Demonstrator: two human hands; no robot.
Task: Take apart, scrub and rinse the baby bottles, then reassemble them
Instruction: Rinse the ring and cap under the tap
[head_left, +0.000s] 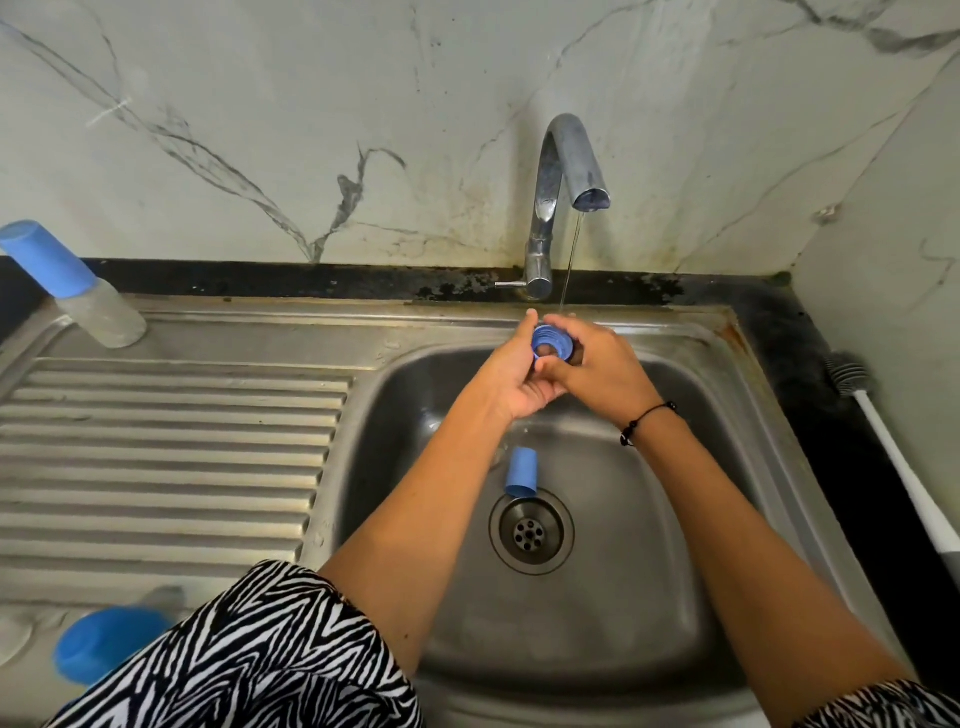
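Two hands meet over far side of steel sink basin (649, 519), both on one blue threaded plastic collar ring (551, 343).

- Left hand (519, 374): fingers curled round ring from left/underneath, holding it.
- Right hand (597, 371): fingers curled onto ring's right side, thumb near its rim; whether rubbing or just steadying, can't tell.
- Ring: open end faces up and toward camera, axis tilted near-far. Sits just near of thin water stream (569, 265) from chrome tap (563, 171); stream falls at far edge of ring, by the fingertips.
- Small blue plastic cap (521, 473): lying in basin, just far of drain (531, 530), well below hands, nearer left forearm.
- Capped clear bottle w/ blue lid (72, 286): upright, far left on ribbed drainboard (166, 457).
- Blurred blue-capped item (104, 644): near left corner.
- White-handled bottle brush (883, 431): right counter, untouched.

Judgement: rinse step on collar; a slight push far-ward would bring its opening fully under stream. Cap likely next, left hand closer.
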